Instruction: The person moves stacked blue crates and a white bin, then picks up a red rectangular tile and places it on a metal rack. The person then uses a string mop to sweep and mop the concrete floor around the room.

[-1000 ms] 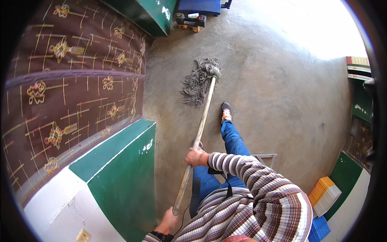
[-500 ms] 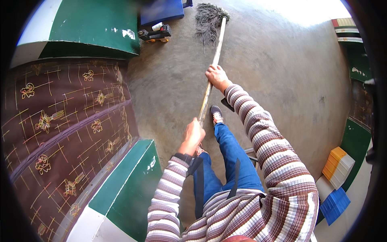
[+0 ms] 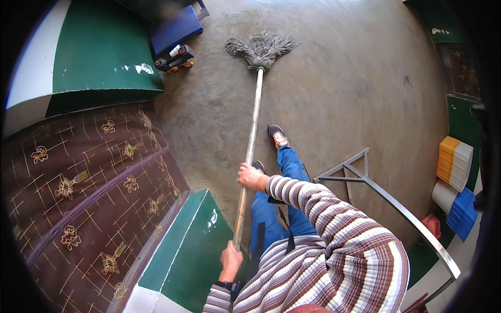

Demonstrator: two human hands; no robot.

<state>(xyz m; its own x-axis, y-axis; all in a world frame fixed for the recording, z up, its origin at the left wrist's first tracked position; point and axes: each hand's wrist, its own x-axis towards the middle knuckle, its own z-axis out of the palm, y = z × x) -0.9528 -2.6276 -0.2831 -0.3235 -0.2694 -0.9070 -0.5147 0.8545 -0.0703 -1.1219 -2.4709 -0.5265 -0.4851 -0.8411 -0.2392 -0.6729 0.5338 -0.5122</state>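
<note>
A string mop (image 3: 262,49) with grey strands lies on the concrete floor ahead of me, its strands fanned out to both sides. Its long wooden handle (image 3: 254,117) slopes back toward my body. My right hand (image 3: 250,176) is closed around the middle of the handle, in front of my legs. Lower down, near the handle's end, my left hand (image 3: 230,259) grips it beside the green ledge. My feet stand apart, the right shoe (image 3: 278,136) farther forward.
A green-and-white ledge (image 3: 195,245) and a patterned brown curtain (image 3: 88,193) line the left. A blue box (image 3: 176,32) and a black-and-yellow tool (image 3: 176,58) sit far left. At right are a metal frame (image 3: 396,203), an orange-and-white container (image 3: 454,163) and a blue one (image 3: 461,214).
Both hands have pulled the handle back toward my body. The mop head has come nearer and its strands have spread wide. More of the metal frame shows at right.
</note>
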